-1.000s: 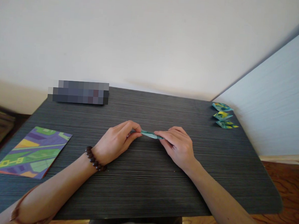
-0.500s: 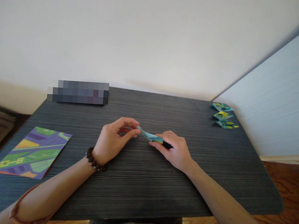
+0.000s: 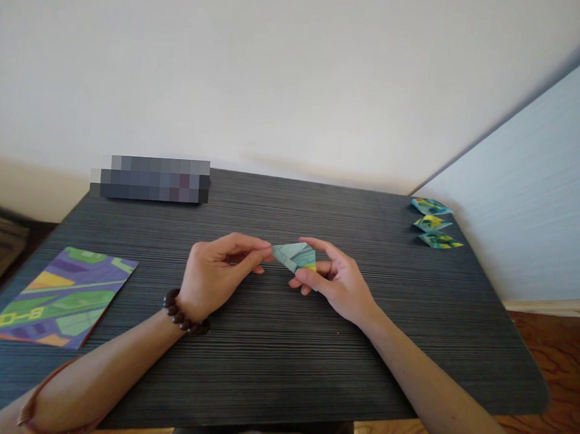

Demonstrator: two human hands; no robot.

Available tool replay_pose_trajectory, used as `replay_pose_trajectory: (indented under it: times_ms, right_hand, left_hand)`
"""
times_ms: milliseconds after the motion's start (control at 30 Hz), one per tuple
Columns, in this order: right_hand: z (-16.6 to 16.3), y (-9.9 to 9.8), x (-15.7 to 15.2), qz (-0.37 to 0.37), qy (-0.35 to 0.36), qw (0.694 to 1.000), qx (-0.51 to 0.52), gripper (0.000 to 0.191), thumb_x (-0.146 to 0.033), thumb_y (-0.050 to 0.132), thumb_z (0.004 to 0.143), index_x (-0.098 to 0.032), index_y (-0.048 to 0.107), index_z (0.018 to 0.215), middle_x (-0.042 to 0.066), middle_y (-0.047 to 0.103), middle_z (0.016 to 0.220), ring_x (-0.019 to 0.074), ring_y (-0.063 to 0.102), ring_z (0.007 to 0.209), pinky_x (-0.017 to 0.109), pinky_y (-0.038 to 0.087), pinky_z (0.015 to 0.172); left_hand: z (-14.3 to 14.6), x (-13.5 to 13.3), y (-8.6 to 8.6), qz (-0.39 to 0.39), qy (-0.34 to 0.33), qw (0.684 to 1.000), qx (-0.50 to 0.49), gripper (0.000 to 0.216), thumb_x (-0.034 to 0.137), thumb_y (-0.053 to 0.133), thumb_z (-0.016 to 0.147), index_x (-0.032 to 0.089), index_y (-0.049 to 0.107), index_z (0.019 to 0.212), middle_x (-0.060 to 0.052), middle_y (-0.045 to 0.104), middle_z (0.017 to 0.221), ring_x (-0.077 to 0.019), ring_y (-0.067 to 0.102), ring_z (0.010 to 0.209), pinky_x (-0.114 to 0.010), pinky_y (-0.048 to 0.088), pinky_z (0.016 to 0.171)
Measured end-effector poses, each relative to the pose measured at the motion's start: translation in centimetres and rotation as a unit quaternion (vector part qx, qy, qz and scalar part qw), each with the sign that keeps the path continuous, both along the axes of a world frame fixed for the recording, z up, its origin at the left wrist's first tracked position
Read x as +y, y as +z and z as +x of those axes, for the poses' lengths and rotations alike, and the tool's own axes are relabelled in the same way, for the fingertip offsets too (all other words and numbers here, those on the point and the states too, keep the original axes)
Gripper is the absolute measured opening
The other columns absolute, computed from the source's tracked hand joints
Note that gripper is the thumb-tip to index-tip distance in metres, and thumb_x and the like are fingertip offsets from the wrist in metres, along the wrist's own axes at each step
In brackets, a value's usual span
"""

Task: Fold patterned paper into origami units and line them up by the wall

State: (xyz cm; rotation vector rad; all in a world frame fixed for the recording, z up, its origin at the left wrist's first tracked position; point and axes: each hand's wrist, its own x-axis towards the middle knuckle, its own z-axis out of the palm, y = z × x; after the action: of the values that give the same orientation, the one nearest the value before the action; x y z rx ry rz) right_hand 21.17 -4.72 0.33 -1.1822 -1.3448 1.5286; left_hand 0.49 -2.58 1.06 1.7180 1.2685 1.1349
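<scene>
Between my two hands, above the dark table, is a small folded paper (image 3: pixel 293 255), pale teal with a patch of yellow. It tapers to a point on the left. My left hand (image 3: pixel 223 265), with a dark bead bracelet at the wrist, pinches that narrow tip between thumb and fingertips. On the wider right end, my right hand (image 3: pixel 338 275) has its thumb at the lower edge and its index finger along the upper edge. Its other fingers curl behind the paper, partly hidden.
A colourful patterned paper stack (image 3: pixel 64 295) lies at the table's left. Three folded paper pieces (image 3: pixel 432 223) stand in a column at the back right. Near the back left edge sits a blurred-out dark object (image 3: pixel 155 180). The table (image 3: pixel 271 366) meets a white wall behind.
The folded paper has turned from nearly edge-on to showing its broad face. My right hand's fingers have spread along its edges, while the left keeps pinching the tip.
</scene>
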Motion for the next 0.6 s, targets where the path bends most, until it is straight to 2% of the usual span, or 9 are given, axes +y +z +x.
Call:
replay_pose_trajectory:
  times_ms: [100,167,233,400,600]
  right_hand:
    - [0.2,0.2,0.1,-0.031,-0.001,0.999,0.043,0.061,-0.031,0.07,0.074,-0.019,0.041,0.127,0.002,0.073,0.073,0.0111,0.063,0.055,0.026,0.05,0.061]
    - [0.3,0.2,0.2,-0.037,0.002,0.998,0.058,0.062,-0.029,0.07,0.074,-0.019,0.041,0.128,0.001,0.073,0.072,0.0108,0.062,0.055,0.026,0.05,0.061]
    - [0.5,0.1,0.3,-0.039,0.002,0.997,0.065,0.064,-0.029,0.07,0.073,-0.019,0.04,0.129,0.001,0.072,0.072,0.011,0.062,0.055,0.026,0.05,0.061]
    - [0.6,0.0,0.3,-0.041,0.004,0.997,0.068,0.064,-0.028,0.07,0.073,-0.019,0.04,0.129,0.001,0.072,0.071,0.0107,0.062,0.055,0.026,0.05,0.061]
    - [0.6,0.0,0.4,-0.025,0.01,0.998,0.059,0.058,-0.028,0.07,0.074,-0.022,0.043,0.125,0.0,0.072,0.071,0.0106,0.06,0.055,0.026,0.049,0.06]
  left_hand:
    - [-0.5,0.1,-0.1,0.152,-0.014,0.984,0.088,0.012,0.024,0.067,0.077,0.023,0.069,0.088,0.003,0.074,0.079,-0.0118,0.069,0.063,-0.018,0.056,0.059]
    - [-0.9,0.5,-0.2,0.262,-0.051,0.955,0.127,0.014,0.019,0.067,0.077,0.023,0.07,0.09,0.003,0.074,0.085,-0.012,0.069,0.07,-0.018,0.056,0.065]
    - [-1.3,0.9,-0.2,0.322,-0.085,0.932,0.146,0.018,0.016,0.066,0.077,0.021,0.069,0.094,0.001,0.073,0.091,-0.0134,0.069,0.078,-0.02,0.056,0.073]
    - [-2.2,1.6,-0.3,0.372,-0.135,0.897,0.198,0.026,0.011,0.056,0.083,0.022,0.065,0.106,-0.001,0.07,0.104,-0.015,0.066,0.094,-0.024,0.056,0.082]
    - [-2.6,1.8,-0.3,0.401,-0.14,0.878,0.22,0.029,0.005,0.056,0.081,0.019,0.065,0.104,-0.005,0.066,0.114,-0.018,0.064,0.101,-0.029,0.056,0.086]
